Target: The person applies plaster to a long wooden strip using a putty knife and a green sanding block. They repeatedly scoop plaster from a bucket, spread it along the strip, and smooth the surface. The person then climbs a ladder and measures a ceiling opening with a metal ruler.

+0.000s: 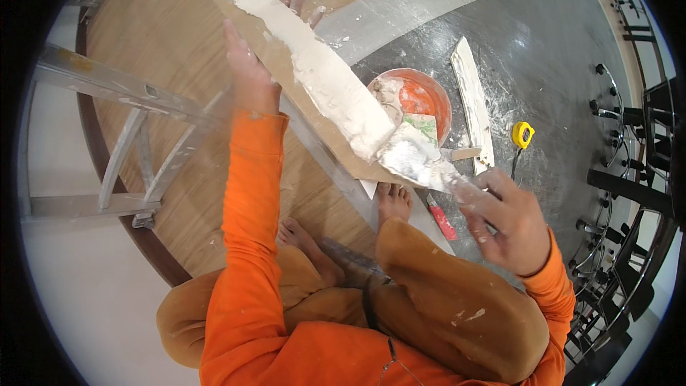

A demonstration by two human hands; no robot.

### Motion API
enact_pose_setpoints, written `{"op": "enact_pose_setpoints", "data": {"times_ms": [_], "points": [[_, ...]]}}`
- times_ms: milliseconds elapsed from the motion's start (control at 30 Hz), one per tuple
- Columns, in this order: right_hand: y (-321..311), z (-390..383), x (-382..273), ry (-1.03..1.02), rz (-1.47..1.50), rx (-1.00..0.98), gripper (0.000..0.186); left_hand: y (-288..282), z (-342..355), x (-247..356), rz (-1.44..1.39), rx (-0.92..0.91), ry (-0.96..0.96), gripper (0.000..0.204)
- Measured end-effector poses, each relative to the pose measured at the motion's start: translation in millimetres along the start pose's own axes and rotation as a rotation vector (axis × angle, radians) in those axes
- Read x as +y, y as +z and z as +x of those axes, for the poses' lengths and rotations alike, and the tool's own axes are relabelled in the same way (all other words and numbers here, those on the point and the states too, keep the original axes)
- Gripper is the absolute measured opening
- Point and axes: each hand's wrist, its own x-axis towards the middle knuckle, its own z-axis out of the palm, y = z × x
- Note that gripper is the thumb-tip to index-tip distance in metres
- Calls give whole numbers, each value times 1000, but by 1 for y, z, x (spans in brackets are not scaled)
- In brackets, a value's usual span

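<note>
My left hand grips a long tan board from below and behind. Its fingertips show past the far edge. Thick white paste covers most of the board's upper face, ragged along the edges. In my right hand, fingers closed round it, is a putty knife. The wide blade is smeared white and lies against the board's near right end. Just behind that end stands an orange bucket with white paste and a white-and-green piece inside. The putty knife's handle is mostly hidden by my fingers.
Right of the bucket lies a white-coated strip, with a yellow tape measure beyond. A red-handled utility knife rests near my right foot. At left is a metal ladder; black chairs line the right.
</note>
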Motion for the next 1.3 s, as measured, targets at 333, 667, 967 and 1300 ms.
{"op": "enact_pose_setpoints", "data": {"times_ms": [333, 667, 967, 1300], "points": [[5, -36, 17, 33, -64, 0, 49, 14, -2, 9, 163, 239, 130, 79], [4, 7, 12, -11, -62, -22, 47, 17, -8, -41, 279, 321, -65, 81], [5, -6, 3, 2, -232, -215, 48, 34, -13, -31, 426, 381, 8, 83], [7, -36, 36, 69, 167, 31, 50, 37, 3, -27, 307, 527, 99, 79]]}}
